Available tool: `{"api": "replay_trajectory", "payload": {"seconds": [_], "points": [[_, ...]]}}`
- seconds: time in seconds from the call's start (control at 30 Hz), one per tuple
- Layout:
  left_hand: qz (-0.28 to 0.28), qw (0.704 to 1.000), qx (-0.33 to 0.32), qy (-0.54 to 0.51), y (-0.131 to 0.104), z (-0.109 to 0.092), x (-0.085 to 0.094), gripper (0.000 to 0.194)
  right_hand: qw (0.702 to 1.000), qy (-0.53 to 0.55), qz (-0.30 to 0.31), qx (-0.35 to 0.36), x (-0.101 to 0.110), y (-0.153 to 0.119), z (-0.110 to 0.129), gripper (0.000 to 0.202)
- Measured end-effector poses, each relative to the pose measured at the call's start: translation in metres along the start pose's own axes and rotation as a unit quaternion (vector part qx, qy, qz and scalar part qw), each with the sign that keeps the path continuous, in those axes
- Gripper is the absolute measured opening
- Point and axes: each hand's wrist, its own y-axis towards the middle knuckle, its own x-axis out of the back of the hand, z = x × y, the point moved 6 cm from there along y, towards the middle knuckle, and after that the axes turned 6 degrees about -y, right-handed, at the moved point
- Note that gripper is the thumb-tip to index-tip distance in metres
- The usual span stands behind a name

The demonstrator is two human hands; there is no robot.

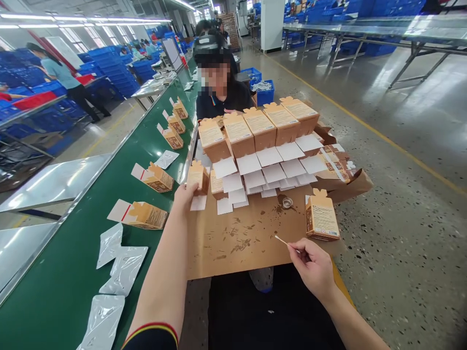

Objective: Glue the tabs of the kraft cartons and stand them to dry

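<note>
My left hand (185, 195) reaches forward and is closed on a small brown carton (199, 175) with its flap up, at the left edge of the cardboard-covered table (219, 262). Between the fingertips of my right hand (314, 267) is a cotton swab (281, 240), its white tip pointing left above the table. Beyond the swab sits a small round clear dish (287, 202), with dark wet marks around it. A single carton (323, 218) stands upright at the table's right side. Many more cartons (259, 129) are stacked in rows at the back, white flaps hanging toward me.
On my left runs a green conveyor belt (83, 257) carrying open cartons (149, 215) and silver pouches (126, 270). A person (226, 92) in dark clothing sits behind the stack. Brown paper and printed cartons (337, 163) lie at the right. Blue bins (262, 92) stand farther back.
</note>
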Motion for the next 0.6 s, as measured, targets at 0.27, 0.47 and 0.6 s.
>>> {"api": "replay_trajectory", "payload": {"seconds": [0.27, 0.47, 0.6], "points": [[0.050, 0.951, 0.113, -0.283, -0.159, 0.089, 0.048, 0.095, 0.998, 0.007, 0.069, -0.015, -0.017, -0.009, -0.005, 0.025], [0.055, 0.931, 0.102, -0.346, -0.234, 0.082, -0.012, 0.089, 0.983, -0.012, 0.167, 0.075, -0.076, -0.034, 0.014, 0.023], [0.048, 0.945, 0.062, -0.316, -0.232, 0.076, -0.025, 0.095, 0.962, -0.089, 0.212, 0.148, -0.112, -0.041, 0.019, 0.031]]}}
